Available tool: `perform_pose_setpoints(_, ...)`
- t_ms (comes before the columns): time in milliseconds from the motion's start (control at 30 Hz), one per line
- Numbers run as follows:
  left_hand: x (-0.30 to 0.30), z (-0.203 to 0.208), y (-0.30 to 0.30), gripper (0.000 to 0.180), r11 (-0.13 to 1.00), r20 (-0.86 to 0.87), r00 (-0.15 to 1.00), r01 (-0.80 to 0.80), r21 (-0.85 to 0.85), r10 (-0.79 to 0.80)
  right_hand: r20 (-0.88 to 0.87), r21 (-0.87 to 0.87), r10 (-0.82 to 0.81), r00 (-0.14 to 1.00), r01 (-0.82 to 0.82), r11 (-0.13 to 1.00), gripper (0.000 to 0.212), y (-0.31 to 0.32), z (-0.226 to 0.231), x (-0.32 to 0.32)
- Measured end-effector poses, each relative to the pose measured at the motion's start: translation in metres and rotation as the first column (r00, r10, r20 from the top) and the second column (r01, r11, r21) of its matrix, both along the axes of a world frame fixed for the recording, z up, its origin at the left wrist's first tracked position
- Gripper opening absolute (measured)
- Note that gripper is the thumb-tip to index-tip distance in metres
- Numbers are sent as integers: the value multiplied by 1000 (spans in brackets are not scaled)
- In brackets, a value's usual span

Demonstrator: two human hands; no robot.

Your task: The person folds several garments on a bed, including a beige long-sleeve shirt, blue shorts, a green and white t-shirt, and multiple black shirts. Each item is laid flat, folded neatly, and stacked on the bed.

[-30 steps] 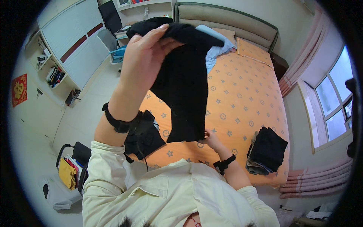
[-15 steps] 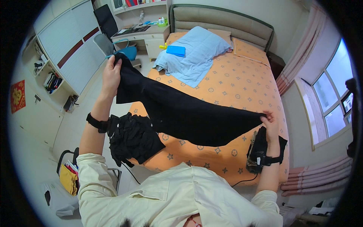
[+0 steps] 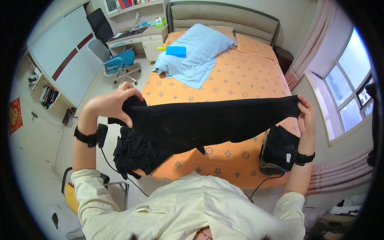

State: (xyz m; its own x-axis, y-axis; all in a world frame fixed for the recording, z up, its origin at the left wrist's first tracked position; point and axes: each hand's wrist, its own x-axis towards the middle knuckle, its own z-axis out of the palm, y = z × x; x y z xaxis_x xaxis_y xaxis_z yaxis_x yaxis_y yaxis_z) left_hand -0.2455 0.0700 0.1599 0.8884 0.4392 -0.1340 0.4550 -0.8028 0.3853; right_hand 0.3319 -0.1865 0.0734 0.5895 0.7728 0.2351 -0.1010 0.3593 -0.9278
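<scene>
A long black garment (image 3: pixel 208 120), tapering like a trouser leg, is stretched sideways above the near part of the bed. My left hand (image 3: pixel 114 105) grips its bunched left end, thumb below and fingers curled over the top edge. Its right end is pinched between the thumb and fingers of my right hand (image 3: pixel 306 114). A small pointed flap hangs from the lower edge near the middle. Under the left end lies a heap of crumpled black clothes (image 3: pixel 134 154), partly covered by the garment. Near my right wrist sits a folded stack of dark clothes (image 3: pixel 280 148).
The bed (image 3: pixel 236 82) has an orange patterned sheet, with a light blue pillow or cover (image 3: pixel 196 52) and a bright blue flat item (image 3: pixel 176 51) on it. A swivel chair (image 3: pixel 120 60) and desk (image 3: pixel 152 48) stand at far left. Cables run from both wrist straps.
My left hand has come down and shifted its grip, so the garment now hangs nearly level. My right hand has moved right and slightly up, pulling it taut.
</scene>
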Motion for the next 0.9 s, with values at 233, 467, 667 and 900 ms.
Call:
perform_pose_setpoints(233, 10, -19, -15, 26, 919, 174, 960, -262, 295, 218, -503, -175, 203, 840, -330, 928, 20, -40, -60, -52)
perform_pose_setpoints(467, 8, -30, 6, 20, 970, 462, 869, -231, 70, 174, -250, -820, 651, 717, -514, 251, 39, -60, -113, -97)
perform_pose_setpoints(667, 10, -25, 13, 17, 893, 416, 793, -356, -276, 445, -90, -590, 510, 855, -459, 665, 35, -62, -121, -87)
perform_pose_setpoints(900, -7, -20, 16, 15, 857, 310, 805, -426, -290, 505, -317, -57, 66, 946, -88, 994, 20, -65, -141, -51)
